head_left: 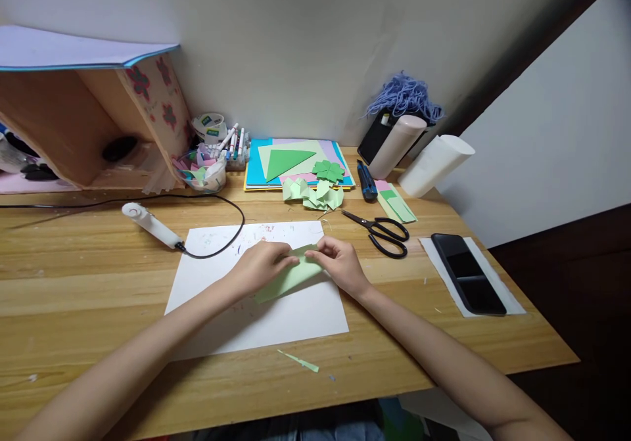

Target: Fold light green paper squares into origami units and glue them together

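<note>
A light green paper (pixel 290 279), partly folded, is held flat on a white sheet (pixel 276 323) near the middle of the table (pixel 98 296). Its upper edge is pinched by the left hand (pixel 259 267), fingers pressed together and curled. The same edge is pinched from the other side by the right hand (pixel 340 267).

Little writing can be read. A green label is seen on the tape roll (pixel 209 126) at the back, but its print is too small to make out. The phone (pixel 468 273) on its white cloth is dark.

The table is of pale striped wood, marked with small specks and a green scrap (pixel 298 360) near the front edge. Black scissors (pixel 385 234) are laid right of the sheet, and a stack of coloured paper (pixel 296 162) is set against the plain light wall.
</note>
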The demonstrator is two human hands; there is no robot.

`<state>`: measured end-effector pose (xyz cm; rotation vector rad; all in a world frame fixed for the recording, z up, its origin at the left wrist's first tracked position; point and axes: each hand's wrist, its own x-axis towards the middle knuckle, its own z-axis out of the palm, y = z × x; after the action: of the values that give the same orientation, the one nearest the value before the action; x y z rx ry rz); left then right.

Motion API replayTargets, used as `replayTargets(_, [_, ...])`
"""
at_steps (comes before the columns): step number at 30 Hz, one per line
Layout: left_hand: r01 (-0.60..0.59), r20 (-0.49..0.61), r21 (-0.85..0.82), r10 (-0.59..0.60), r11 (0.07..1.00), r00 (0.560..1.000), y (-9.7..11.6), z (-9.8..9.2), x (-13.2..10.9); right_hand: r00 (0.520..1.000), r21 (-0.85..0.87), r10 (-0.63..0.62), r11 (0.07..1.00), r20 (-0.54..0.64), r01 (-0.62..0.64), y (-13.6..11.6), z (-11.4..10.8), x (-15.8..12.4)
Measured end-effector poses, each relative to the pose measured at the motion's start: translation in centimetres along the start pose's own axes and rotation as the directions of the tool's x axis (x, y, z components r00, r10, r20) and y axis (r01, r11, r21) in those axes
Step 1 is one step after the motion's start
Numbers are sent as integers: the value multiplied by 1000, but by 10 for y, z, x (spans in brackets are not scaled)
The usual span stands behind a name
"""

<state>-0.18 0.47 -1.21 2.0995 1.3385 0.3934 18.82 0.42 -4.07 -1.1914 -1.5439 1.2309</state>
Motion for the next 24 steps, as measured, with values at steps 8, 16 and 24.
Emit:
replayTargets(8, [2,-45,123,4,992,999,-1,15,0,1000,-25,-27,999,-10,26,-8,1,-4])
replayTargets(16, [-12,-64,112,19,994,998,1,18,-3,1000,-73,-1,997,-1,1,-5,1,-3])
replayTargets(24, [41,-84,98,-33,994,996,1,21,-2,968,118,194,970,161,-214,-4,-8,5])
